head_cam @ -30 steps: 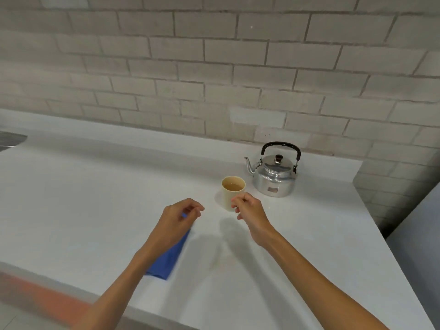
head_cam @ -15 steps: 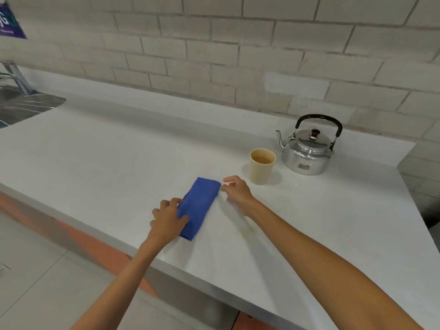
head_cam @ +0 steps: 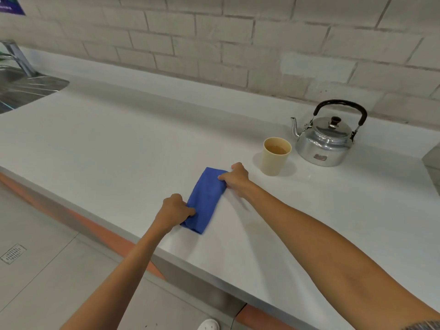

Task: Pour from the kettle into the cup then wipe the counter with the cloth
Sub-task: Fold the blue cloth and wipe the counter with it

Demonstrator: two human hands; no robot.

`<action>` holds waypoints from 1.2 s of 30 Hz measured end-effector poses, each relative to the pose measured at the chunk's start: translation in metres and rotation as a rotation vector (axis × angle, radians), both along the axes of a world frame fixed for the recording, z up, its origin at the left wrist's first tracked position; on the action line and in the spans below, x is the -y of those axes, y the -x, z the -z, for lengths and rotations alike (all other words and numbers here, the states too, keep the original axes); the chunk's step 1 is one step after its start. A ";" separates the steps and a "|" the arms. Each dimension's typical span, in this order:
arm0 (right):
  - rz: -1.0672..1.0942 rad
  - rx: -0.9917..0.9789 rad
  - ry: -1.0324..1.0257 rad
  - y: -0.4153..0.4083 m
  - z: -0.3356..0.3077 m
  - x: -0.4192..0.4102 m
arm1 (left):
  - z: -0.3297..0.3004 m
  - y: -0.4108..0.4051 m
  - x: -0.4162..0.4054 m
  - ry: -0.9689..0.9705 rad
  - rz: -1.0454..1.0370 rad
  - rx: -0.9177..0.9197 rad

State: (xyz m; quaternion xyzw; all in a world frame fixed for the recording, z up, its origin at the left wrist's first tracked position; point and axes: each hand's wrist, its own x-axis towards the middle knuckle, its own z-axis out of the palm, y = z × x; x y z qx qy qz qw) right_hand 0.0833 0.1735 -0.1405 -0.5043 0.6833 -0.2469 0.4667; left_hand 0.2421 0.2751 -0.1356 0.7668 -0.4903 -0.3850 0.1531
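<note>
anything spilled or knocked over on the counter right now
Nothing stands out. The cup stands upright with brownish liquid inside, the kettle sits upright behind it with its lid on, and the counter shows no puddle. Both hands hold the folded blue cloth.

Blue cloth [head_cam: 206,198], beige cup [head_cam: 273,160], silver kettle [head_cam: 325,144] with black handle, white counter [head_cam: 119,144].

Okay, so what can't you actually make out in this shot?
All in the head view:
- Kettle: its lid hides how much is left inside.
- Cloth: the left hand and right hand cover its two ends.
- Sink: cut off by the left edge.
- Label on the kettle: too small to read.
</note>
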 end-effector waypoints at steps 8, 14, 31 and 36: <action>-0.068 0.092 0.121 0.011 -0.014 -0.004 | -0.014 0.005 0.000 -0.047 0.089 -0.083; -0.060 0.130 0.213 0.052 -0.026 -0.020 | -0.027 0.029 -0.014 -0.094 0.141 -0.322; 0.057 -0.233 0.260 0.115 0.006 -0.078 | -0.002 0.088 -0.036 -0.227 0.369 -0.286; 0.019 -0.504 0.461 0.086 0.013 -0.099 | -0.010 0.075 -0.027 -0.068 0.397 -0.021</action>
